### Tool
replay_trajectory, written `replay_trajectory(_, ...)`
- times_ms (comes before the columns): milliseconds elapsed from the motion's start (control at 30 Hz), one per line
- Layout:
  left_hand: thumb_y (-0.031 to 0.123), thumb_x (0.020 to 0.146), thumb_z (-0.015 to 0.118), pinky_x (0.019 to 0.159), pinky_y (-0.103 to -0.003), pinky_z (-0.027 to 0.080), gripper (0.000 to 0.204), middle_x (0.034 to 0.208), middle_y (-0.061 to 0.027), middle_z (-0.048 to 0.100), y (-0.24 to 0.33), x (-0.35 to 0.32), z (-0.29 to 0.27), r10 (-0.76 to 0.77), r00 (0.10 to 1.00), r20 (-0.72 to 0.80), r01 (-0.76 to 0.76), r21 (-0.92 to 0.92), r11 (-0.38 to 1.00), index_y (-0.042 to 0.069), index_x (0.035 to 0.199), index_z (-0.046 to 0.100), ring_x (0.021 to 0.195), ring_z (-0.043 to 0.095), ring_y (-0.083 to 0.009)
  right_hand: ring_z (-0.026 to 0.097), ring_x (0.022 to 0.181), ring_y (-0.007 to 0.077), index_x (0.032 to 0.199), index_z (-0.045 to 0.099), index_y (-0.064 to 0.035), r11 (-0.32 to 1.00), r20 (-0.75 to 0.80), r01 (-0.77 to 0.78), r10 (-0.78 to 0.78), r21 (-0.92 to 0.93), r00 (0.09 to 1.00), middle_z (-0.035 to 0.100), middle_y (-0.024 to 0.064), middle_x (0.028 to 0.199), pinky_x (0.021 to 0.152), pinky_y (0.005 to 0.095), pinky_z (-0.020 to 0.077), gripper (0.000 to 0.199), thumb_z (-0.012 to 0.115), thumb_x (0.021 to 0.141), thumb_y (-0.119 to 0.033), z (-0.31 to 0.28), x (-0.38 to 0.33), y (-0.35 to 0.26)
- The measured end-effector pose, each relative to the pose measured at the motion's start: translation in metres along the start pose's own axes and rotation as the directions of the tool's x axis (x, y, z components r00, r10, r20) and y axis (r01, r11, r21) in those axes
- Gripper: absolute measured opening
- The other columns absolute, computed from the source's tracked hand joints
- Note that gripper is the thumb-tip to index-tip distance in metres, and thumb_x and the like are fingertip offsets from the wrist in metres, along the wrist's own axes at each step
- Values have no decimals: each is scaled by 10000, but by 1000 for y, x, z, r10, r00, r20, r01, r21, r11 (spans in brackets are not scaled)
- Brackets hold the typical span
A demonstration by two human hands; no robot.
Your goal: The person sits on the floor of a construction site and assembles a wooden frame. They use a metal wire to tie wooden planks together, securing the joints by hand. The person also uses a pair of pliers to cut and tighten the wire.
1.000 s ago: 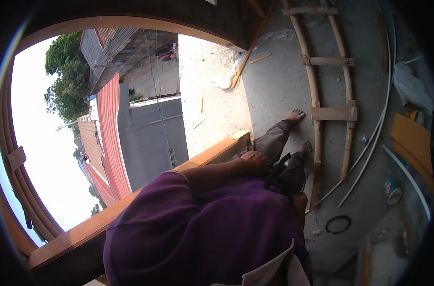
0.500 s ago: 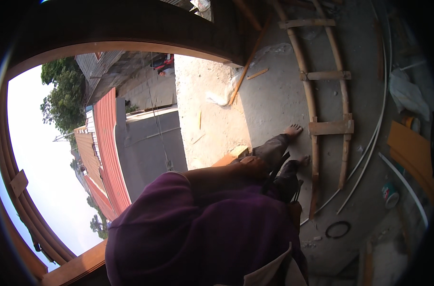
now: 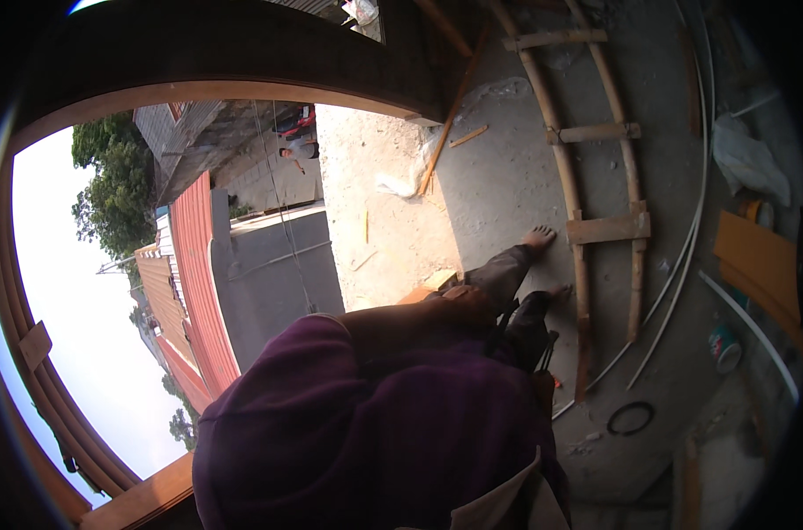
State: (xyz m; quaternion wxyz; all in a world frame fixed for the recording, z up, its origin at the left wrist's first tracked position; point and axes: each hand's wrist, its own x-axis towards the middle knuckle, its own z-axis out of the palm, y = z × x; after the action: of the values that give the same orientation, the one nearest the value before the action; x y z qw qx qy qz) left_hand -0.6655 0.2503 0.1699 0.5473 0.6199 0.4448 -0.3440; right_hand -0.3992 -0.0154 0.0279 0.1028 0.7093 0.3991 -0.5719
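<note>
My left arm in a purple sleeve reaches across the middle, and my left hand (image 3: 463,299) is in shadow with its fingers curled. It is beside the pale end of a wooden beam (image 3: 439,281); what the fingers close on, if anything, is hidden. Of my right hand (image 3: 544,385) only a dark sliver shows past the purple shirt (image 3: 384,424), its fingers out of sight. A small orange-red spot shows next to it, too small to name. Dark straps hang between the hands, above my trouser legs and bare feet (image 3: 539,237).
A bamboo-and-wood ladder (image 3: 607,230) lies beyond my feet. White pipes (image 3: 684,256), a black ring (image 3: 631,418), a can (image 3: 724,348) and an orange-brown board (image 3: 754,265) are at the right. A wooden frame (image 3: 216,90) surrounds an opening at the left; outside, a person (image 3: 304,152) stands far off.
The whole view has shifted slightly, with the ladder now a little further left. The distant person shows more fully. An orange-red spot has appeared by my right hand; my left hand stays beside the beam.
</note>
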Motion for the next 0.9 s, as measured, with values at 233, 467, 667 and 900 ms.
replay_trajectory(233,434,894,562,822,-422,517,401,991,-176,688,17,6,1,34,999,1,-34,27,999,78,1027,691,964,665,-310,676,745,390,801,607,47,997,-58,-57,60,54,996,650,248,744,654,461,509,311,611,762,-262,-26,-23,-23)
replay_trajectory(467,432,899,562,819,-421,515,403,991,-182,686,31,15,8,59,998,31,-61,58,996,71,1024,689,967,663,-308,679,721,361,804,603,45,993,-5,-73,74,94,997,650,229,736,647,451,510,315,621,764,-267,-14,-28,-3)
replay_trajectory(667,431,904,562,817,-420,514,404,992,-187,684,23,8,12,43,998,50,-47,88,995,65,1021,688,969,661,-307,678,817,370,825,610,48,990,-22,-77,80,122,997,660,228,787,724,448,511,343,646,751,-284,13,-28,12)
replay_trajectory(900,429,910,562,814,-420,512,406,992,-193,681,29,18,-8,47,992,116,-71,215,974,58,1018,687,972,659,-305,649,860,379,898,626,33,950,12,-113,114,292,993,653,227,886,767,471,490,342,627,781,-290,9,-47,-40)
